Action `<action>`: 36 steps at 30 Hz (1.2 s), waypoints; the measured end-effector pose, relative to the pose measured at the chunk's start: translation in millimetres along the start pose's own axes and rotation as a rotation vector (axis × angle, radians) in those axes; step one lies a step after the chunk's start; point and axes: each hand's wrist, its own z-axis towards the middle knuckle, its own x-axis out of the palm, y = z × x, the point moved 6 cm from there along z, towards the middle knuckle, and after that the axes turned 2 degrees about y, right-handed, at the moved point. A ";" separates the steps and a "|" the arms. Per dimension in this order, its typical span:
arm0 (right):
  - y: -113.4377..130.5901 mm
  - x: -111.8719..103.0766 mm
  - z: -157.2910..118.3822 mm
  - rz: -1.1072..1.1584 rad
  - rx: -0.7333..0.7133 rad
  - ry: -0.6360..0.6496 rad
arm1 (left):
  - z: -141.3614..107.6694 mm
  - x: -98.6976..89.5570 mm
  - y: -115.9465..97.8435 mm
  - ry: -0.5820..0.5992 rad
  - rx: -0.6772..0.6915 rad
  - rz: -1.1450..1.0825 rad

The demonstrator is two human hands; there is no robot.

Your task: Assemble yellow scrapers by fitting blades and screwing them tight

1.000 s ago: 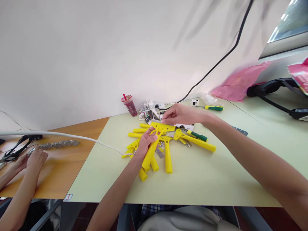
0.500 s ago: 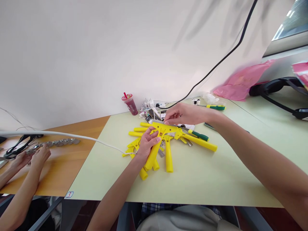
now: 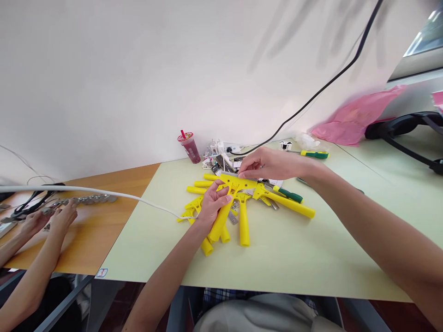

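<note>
My left hand (image 3: 213, 203) is wrapped round a yellow plastic scraper (image 3: 221, 221), its handle pointing down toward me. A grey metal blade (image 3: 230, 174) lies along the scraper's top edge. My right hand (image 3: 254, 165) has its fingertips pressed together at that edge, near the blade; what they pinch is too small to tell. Several other yellow scrapers (image 3: 244, 226) lie in a pile under and beside my hands. A screwdriver with a green and yellow handle (image 3: 290, 194) rests just right of the held scraper.
A drink cup with a red straw (image 3: 190, 148) stands by the wall near a power strip (image 3: 233, 149). Another screwdriver (image 3: 314, 154), a pink bag (image 3: 355, 117) and a black headset (image 3: 403, 131) are at the right. A person's hands (image 3: 58, 216) work at the left table.
The view has shifted slightly. Both my hands stay at the same scraper, almost unmoved. The other person's hands have moved a little.
</note>
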 end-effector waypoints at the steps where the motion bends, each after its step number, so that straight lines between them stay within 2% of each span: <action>1: -0.4 0.2 -0.1 0.007 0.005 0.004 | 0.2 -0.9 0.9 -0.004 0.002 0.005; 5: 0.9 1.1 -0.5 0.047 0.050 -0.008 | 0.5 -3.9 1.6 -0.015 0.015 0.006; 11: 5.3 3.9 2.6 0.113 0.073 -0.123 | 2.5 -6.0 -11.3 -0.052 0.085 -0.015; 18: -7.5 10.7 7.2 0.222 0.114 -0.136 | 0.0 -2.8 -20.7 -0.054 0.130 0.007; 26: -16.3 22.8 14.1 0.128 0.057 -0.249 | 0.9 3.2 -20.9 -0.125 0.193 -0.008; 29: -13.6 29.8 -5.6 -0.071 0.014 -0.412 | 4.5 -0.5 -21.6 -0.102 0.204 -0.024; 32: -10.5 44.1 -41.4 -0.251 -0.036 -0.522 | 5.6 -7.9 -23.6 -0.103 0.208 -0.045; 36: -11.1 81.4 -99.1 -0.244 0.009 -0.500 | 3.9 -15.1 -25.0 -0.146 0.165 -0.051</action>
